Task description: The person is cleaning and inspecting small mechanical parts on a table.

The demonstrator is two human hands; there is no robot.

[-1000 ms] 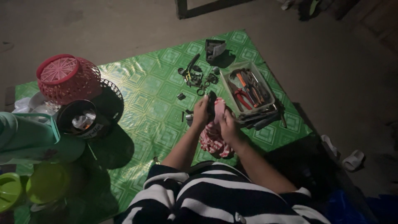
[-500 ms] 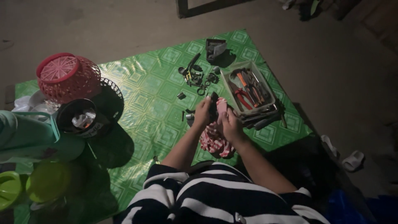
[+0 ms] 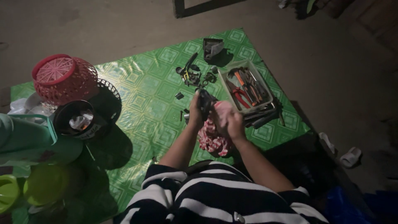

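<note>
STATE: left hand grips small dark metal part above green patterned mat | right hand presses red-and-white cloth against it | PROGRESS: wiping underway; loose dark parts lie untouched on mat.

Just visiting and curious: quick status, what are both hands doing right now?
Left hand grips dark part. Right hand presses red-and-white cloth against it. Tool tray close beside, not blocking.

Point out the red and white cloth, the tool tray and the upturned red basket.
red and white cloth (image 3: 212, 140), head view, on the hanging folds below the hands.
tool tray (image 3: 224, 79), head view, on its left rim.
red basket (image 3: 76, 85), head view, on its woven side.
</note>
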